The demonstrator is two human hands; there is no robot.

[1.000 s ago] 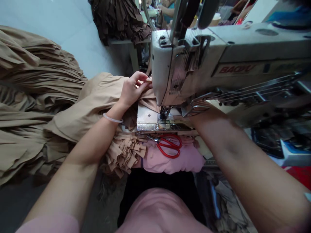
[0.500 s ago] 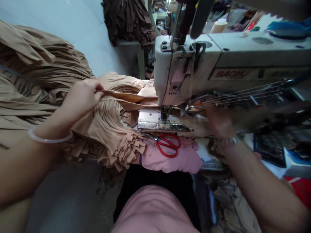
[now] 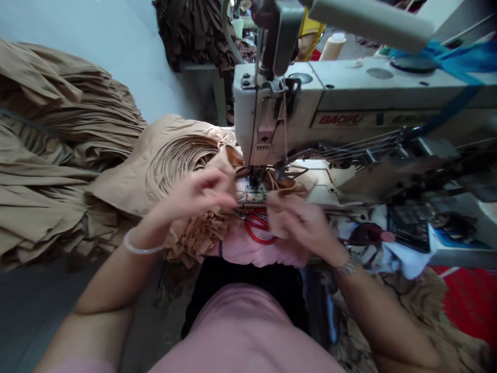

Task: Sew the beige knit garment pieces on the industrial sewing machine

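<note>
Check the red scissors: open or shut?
Cannot tell. Only the red handle loops of the scissors show, below the needle plate; the right hand hangs over them, and the blades don't show clearly.

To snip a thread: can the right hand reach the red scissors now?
Probably yes: the right hand is right beside the red scissors on the pink cloth, with nothing clearly between.

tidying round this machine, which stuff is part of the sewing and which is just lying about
Part of the sewing: left hand, right hand, sewing machine, tan fabric.

Lying about: red scissors, pink cloth, brown stack, tan pile.
</note>
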